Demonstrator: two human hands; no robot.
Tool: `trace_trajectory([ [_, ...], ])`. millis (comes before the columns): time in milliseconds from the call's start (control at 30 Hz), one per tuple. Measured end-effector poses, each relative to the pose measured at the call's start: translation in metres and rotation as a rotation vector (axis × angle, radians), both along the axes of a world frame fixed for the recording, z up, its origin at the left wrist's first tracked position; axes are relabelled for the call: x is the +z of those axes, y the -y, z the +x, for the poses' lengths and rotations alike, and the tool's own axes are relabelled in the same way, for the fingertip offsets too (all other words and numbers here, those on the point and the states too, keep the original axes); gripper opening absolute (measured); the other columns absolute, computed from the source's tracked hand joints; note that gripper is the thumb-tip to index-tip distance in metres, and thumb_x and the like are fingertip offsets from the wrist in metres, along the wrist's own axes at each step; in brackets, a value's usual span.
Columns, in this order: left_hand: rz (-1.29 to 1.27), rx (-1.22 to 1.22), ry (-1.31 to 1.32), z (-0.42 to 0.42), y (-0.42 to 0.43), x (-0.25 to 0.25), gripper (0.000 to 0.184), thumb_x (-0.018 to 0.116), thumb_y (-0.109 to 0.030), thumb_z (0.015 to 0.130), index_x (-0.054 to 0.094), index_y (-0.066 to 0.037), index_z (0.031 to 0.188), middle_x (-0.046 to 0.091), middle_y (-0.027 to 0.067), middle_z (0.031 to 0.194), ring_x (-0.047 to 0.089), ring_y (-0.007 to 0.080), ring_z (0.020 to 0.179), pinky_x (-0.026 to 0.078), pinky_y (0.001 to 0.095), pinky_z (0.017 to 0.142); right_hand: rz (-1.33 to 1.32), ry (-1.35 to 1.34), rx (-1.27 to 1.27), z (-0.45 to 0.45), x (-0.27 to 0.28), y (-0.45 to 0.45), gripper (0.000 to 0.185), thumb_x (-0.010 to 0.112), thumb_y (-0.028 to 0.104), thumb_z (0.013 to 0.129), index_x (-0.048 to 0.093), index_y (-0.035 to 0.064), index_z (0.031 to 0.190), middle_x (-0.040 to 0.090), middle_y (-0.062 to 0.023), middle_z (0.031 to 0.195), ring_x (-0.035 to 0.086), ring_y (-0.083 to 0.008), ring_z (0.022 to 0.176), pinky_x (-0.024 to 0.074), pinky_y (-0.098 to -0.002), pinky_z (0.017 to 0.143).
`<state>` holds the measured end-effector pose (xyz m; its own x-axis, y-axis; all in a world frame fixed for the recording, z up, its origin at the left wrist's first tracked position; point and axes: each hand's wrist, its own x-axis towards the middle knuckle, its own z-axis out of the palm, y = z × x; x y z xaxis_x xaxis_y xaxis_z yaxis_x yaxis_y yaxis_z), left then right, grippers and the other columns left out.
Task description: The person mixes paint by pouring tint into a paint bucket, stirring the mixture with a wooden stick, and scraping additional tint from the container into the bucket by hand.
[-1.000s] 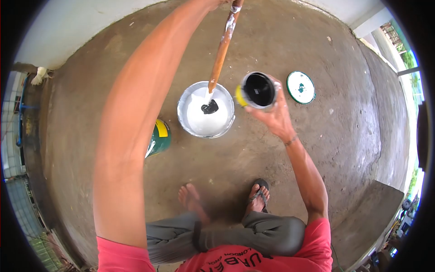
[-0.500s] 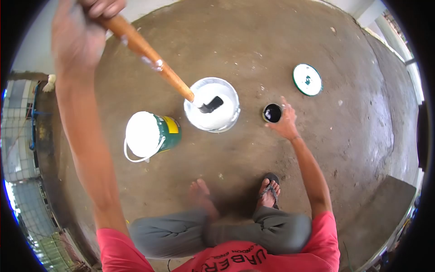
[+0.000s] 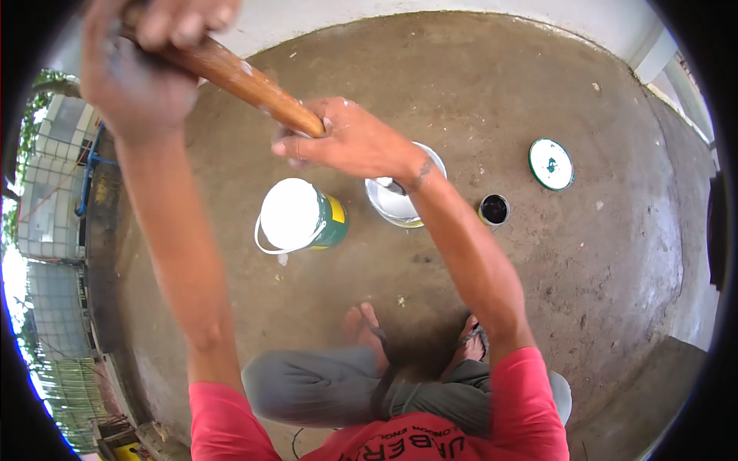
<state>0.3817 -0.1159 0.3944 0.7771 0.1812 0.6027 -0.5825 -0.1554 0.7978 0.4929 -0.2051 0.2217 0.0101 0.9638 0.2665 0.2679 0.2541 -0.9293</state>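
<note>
High at the upper left, my left hand is closed around the upper part of a wooden-handled tool. My right hand wraps round the lower handle. The tool slants down toward an open bucket of white paint. Its dark end shows only partly beside my right wrist, and my forearm hides part of the bucket. Left of that bucket is a green bucket with a white top and a white carrying handle. On the right, a small can holds black liquid.
A round white lid with a green rim lies on the concrete floor at the right. My feet in flip-flops are close in front of the buckets. A white wall bounds the far side, with a grid fence at the left.
My right hand has left the small can and moved left and up onto the wooden handle. My left hand still grips the handle. The view has shifted, and the feet have moved.
</note>
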Motion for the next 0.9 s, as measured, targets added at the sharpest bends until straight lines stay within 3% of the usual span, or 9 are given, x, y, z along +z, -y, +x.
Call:
trace_trajectory([
  [33, 0.062, 0.029, 0.017, -0.001, -0.002, 0.014, 0.024, 0.055, -0.032, 0.100, 0.051, -0.010, 0.092, 0.042, -0.0042, 0.059, 0.044, 0.0082, 0.053, 0.045, 0.0263, 0.063, -0.040, -0.075, -0.001, -0.004, -0.009, 0.001, 0.043, 0.074, 0.040, 0.085, 0.068, 0.0013, 0.102, 0.064, -0.0097, 0.080, 0.059, -0.0184, 0.078, 0.0474, -0.0344, 0.071],
  [167, 0.061, -0.069, -0.032, -0.010, -0.021, 0.072, 0.031, 0.051, -0.038, 0.101, 0.049, -0.012, 0.084, 0.041, -0.0039, 0.057, 0.042, 0.0090, 0.049, 0.045, 0.0282, 0.056, -0.100, -0.175, -0.173, -0.007, -0.050, 0.018, 0.040, 0.076, 0.039, 0.084, 0.068, -0.0006, 0.085, 0.053, -0.0015, 0.064, 0.048, -0.0113, 0.062, 0.0409, -0.0310, 0.058],
  [267, 0.043, -0.137, -0.070, -0.011, -0.024, 0.078, 0.037, 0.048, -0.042, 0.102, 0.048, -0.013, 0.078, 0.041, -0.0036, 0.056, 0.040, 0.0096, 0.046, 0.045, 0.0297, 0.051, -0.088, -0.174, -0.408, -0.010, -0.064, 0.020, 0.037, 0.071, 0.035, 0.084, 0.070, -0.0004, 0.096, 0.060, -0.0194, 0.061, 0.056, -0.0369, 0.057, 0.0493, -0.0420, 0.062],
  [367, 0.029, -0.190, -0.090, -0.010, -0.024, 0.069, 0.044, 0.045, -0.046, 0.102, 0.047, -0.014, 0.072, 0.040, -0.0033, 0.054, 0.039, 0.0102, 0.043, 0.045, 0.0312, 0.046, 0.086, -0.060, -0.735, -0.026, -0.096, -0.014, 0.025, 0.068, 0.026, 0.083, 0.071, 0.0035, 0.092, 0.063, -0.0215, 0.065, 0.059, -0.0437, 0.062, 0.0511, -0.0452, 0.063],
  [467, 0.005, -0.228, -0.083, -0.002, -0.031, 0.069, 0.051, 0.042, -0.050, 0.103, 0.045, -0.015, 0.066, 0.040, -0.0030, 0.053, 0.038, 0.0108, 0.040, 0.045, 0.0327, 0.041, 0.113, -0.129, -0.785, -0.045, -0.088, -0.019, 0.019, 0.062, 0.011, 0.077, 0.070, 0.0020, 0.092, 0.064, -0.0242, 0.072, 0.057, -0.0403, 0.060, 0.0481, -0.0444, 0.059],
  [567, 0.043, -0.182, -0.174, 0.000, -0.020, 0.072, 0.052, 0.042, -0.047, 0.104, 0.041, -0.016, 0.062, 0.038, -0.0041, 0.053, 0.035, 0.0104, 0.040, 0.042, 0.0308, 0.040, -0.004, -0.048, -0.630, -0.050, -0.075, -0.001, 0.026, 0.060, 0.009, 0.076, 0.073, 0.0045, 0.097, 0.065, -0.0244, 0.074, 0.063, -0.0416, 0.067, 0.0508, -0.0433, 0.060],
  [700, 0.038, -0.166, -0.216, 0.002, -0.003, 0.068, 0.049, 0.044, -0.042, 0.104, 0.039, -0.016, 0.062, 0.035, -0.0049, 0.052, 0.033, 0.0101, 0.041, 0.039, 0.0279, 0.040, 0.013, -0.069, -0.702, -0.031, -0.082, 0.015, 0.022, 0.066, 0.016, 0.077, 0.074, 0.0106, 0.097, 0.069, -0.0177, 0.072, 0.066, -0.0384, 0.069, 0.0541, -0.0475, 0.068],
  [800, 0.145, -0.173, -0.219, 0.004, -0.013, 0.066, 0.048, 0.045, -0.039, 0.104, 0.039, -0.017, 0.062, 0.034, -0.0044, 0.053, 0.033, 0.0101, 0.042, 0.039, 0.0279, 0.043, 0.233, 0.011, -0.785, -0.027, -0.103, -0.017, 0.022, 0.066, 0.017, 0.077, 0.074, 0.0106, 0.097, 0.069, -0.0189, 0.075, 0.066, -0.0392, 0.072, 0.0539, -0.0480, 0.070],
  [900, 0.081, -0.043, -0.216, 0.017, -0.026, 0.075, 0.047, 0.046, -0.039, 0.104, 0.039, -0.017, 0.063, 0.034, -0.0042, 0.053, 0.034, 0.0100, 0.043, 0.040, 0.0279, 0.045, 0.046, -0.074, -0.618, -0.033, -0.082, -0.019, 0.020, 0.063, 0.014, 0.076, 0.073, 0.0060, 0.092, 0.067, -0.0227, 0.079, 0.063, -0.0432, 0.075, 0.0531, -0.0465, 0.072],
])
